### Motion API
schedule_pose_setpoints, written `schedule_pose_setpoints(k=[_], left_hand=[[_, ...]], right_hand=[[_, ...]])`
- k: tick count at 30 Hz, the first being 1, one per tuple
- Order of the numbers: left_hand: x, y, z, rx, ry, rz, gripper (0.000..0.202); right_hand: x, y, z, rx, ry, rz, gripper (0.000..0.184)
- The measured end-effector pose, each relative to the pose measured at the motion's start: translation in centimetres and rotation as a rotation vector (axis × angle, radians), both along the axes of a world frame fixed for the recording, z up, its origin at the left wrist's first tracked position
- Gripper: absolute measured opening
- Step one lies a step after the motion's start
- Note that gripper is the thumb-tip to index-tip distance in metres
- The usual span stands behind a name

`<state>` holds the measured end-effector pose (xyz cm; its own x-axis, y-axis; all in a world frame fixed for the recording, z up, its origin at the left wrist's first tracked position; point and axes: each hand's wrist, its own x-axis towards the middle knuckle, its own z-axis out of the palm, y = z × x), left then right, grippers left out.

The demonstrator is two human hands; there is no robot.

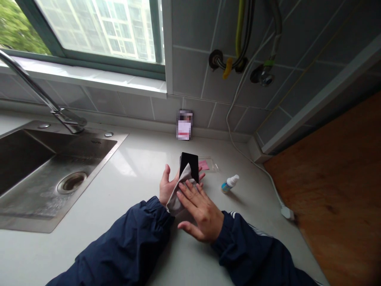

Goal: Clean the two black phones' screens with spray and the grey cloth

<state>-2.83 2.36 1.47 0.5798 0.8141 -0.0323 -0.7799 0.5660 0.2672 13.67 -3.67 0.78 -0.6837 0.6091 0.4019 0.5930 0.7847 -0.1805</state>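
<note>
The right hand lies with fingers spread wide, pressing a grey cloth onto a glossy black phone. The phone stands tilted, held in the curled fingers of the left hand, above the white counter. A small spray bottle lies beyond, to the right.

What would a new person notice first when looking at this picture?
The eye goes first to the middle of the white counter, where the left hand holds a black smartphone and the right hand lies on a grey cloth against it. To their left is a steel sink with a tall faucet. To their right is a small bottle with a white cap.
</note>
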Motion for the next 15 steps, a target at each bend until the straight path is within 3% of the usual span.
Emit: schedule_pose_setpoints(k=[3, 6, 10, 12, 15], left_hand=[[-0.1, 0.0, -0.2, 0.007, 0.006, -0.017, 0.096], [0.3, -0.5, 0.3, 0.002, -0.014, -0.036, 0.094], [0.9, -0.9, 1.1, -0.026, -0.016, 0.039, 0.087], [0.8, -0.8, 1.0, -0.046, -0.004, 0.022, 0.086], [0.4, -0.2, 0.3, -0.054, -0.012, -0.017, 0.089]], right_hand=[[0.2, 0.2, 0.0, 0.006, -0.016, 0.009, 0.077], [0.8, 1.0, -0.1, 0.009, 0.004, -0.126, 0.073], [0.7, 1.2, -0.3, 0.004, 0.055, -0.274, 0.074], [0.4, 0.7, -0.3, -0.005, 0.058, -0.228, 0.078], [-0.1, -0.1, 0.1, -0.015, 0.025, -0.034, 0.082]])
